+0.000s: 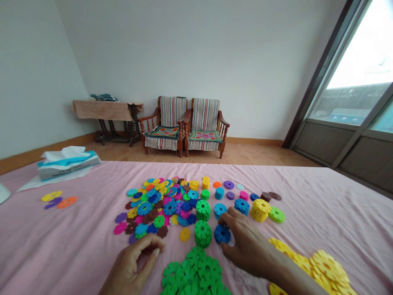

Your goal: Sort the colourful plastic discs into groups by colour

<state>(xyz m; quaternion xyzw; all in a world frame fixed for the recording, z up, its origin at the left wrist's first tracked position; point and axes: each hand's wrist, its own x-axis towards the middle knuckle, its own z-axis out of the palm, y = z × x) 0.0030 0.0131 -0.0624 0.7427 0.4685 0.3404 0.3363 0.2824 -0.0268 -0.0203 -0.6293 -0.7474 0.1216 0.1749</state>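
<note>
My right hand (245, 241) reaches over a short stack of dark blue notched plastic discs (222, 234), with thumb and fingertips against its sides. My left hand (133, 262) is just above the pink cloth, its thumb and forefinger curled together; no disc shows between them. Beyond it spreads a mixed pile of colourful notched discs (170, 207). A tall green disc stack (202, 231) stands between my hands, with another green stack (203, 209) behind it. Loose green discs (196, 272) lie heaped at the near edge.
Blue stacks (242, 206), a yellow stack (260, 209) and a light green disc (277, 214) stand past my right hand. A large yellow disc heap (327, 266) lies near right. A tissue box (69, 164) sits at left, near several loose discs (55, 200). Two armchairs (204, 123) are beyond.
</note>
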